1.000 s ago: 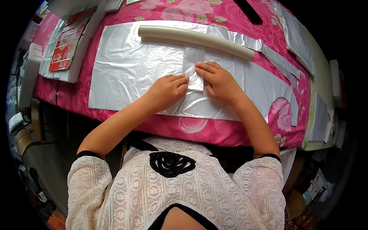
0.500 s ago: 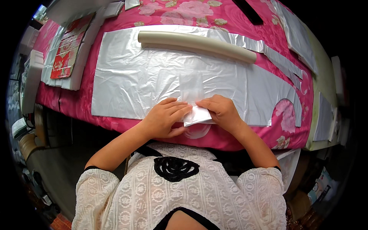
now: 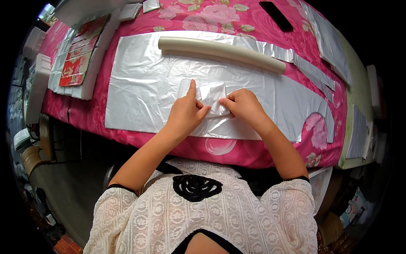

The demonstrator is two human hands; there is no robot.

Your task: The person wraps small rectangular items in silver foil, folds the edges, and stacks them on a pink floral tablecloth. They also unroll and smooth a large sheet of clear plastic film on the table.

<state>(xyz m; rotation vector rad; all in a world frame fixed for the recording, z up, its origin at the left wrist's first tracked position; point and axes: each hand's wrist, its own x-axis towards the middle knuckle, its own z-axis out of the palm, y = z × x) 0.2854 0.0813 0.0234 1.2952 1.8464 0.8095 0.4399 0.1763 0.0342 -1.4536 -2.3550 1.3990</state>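
A small folded piece of thin white plastic film (image 3: 215, 94) is held just above a large white plastic sheet (image 3: 139, 84). My left hand (image 3: 186, 108) pinches its near left side between thumb and bent fingers, while the index finger points away from me. With thumb and fingertips my right hand (image 3: 241, 106) grips the right side. The film bulges and creases between the two hands. Beyond them a long beige roll (image 3: 220, 51) lies across the sheet's far part.
A pink flowered cloth (image 3: 207, 17) covers the table. White stacks with a red patterned packet (image 3: 80, 55) on top stand at the left. A black phone (image 3: 275, 16) lies at the far right. Cut sheet strips (image 3: 315, 75) curl along the right, near more plastic sheets (image 3: 332, 46).
Both hands have moved away from the table's near edge, carrying the folded film further over the sheet. My left index finger has straightened, and the film now bunches up.
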